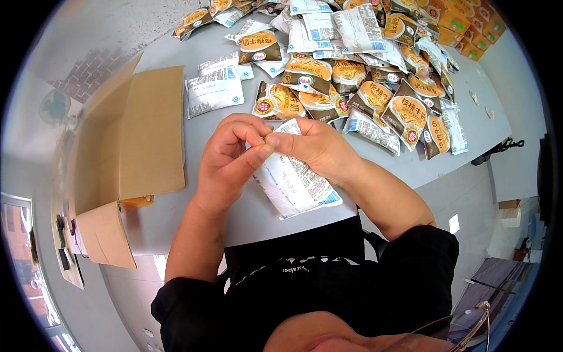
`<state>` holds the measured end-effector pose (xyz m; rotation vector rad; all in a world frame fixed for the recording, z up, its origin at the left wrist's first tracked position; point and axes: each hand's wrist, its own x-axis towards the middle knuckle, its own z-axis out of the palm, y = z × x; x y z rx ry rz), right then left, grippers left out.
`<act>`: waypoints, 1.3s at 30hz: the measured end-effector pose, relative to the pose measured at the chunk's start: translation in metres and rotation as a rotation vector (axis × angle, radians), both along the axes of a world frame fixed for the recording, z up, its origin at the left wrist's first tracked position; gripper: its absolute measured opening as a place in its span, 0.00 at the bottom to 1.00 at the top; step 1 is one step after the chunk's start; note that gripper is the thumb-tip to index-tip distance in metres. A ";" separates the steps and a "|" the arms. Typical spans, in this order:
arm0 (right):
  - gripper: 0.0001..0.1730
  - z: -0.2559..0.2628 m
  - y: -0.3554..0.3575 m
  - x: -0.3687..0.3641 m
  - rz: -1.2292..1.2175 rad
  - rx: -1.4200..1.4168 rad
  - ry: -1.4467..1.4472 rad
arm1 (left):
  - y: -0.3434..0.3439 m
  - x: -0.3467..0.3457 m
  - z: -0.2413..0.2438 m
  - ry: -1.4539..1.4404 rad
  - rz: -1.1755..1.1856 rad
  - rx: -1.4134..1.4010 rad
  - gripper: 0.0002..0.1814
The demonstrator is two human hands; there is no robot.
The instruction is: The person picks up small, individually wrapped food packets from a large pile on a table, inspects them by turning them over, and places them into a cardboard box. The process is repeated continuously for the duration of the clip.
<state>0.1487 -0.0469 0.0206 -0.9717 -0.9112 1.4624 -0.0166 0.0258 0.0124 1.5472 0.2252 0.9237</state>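
A white-backed printed packet (292, 187) hangs tilted over the near edge of the grey table, its blue-striped end toward my body. My left hand (224, 160) pinches its upper left edge between thumb and fingers. My right hand (319, 147) grips the packet's upper part, with the thumb laid across the front. Both thumb tips meet at that edge, and the fingers hide what lies between them. Just beyond my hands, brown-and-orange packets (303, 75) of the same kind lie in a heap. Two white-side-up packets (214, 90) rest apart, left of the heap.
An open cardboard box (151, 132) stands on the table (198, 224) to my left, flaps spread. Several orange cartons (473, 26) are stacked at the far right. A black strap-like item (497, 152) sticks out past the table's right edge.
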 end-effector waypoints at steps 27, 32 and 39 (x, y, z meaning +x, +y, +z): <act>0.19 -0.003 0.013 0.009 -0.132 -0.067 -0.013 | 0.001 -0.009 0.005 -0.167 -0.020 -0.270 0.08; 0.19 -0.005 0.017 0.011 -0.174 -0.098 -0.049 | 0.003 -0.009 0.002 -0.199 -0.035 -0.321 0.08; 0.19 -0.006 0.019 0.013 -0.191 -0.132 -0.067 | 0.001 -0.008 0.001 -0.169 -0.029 -0.334 0.06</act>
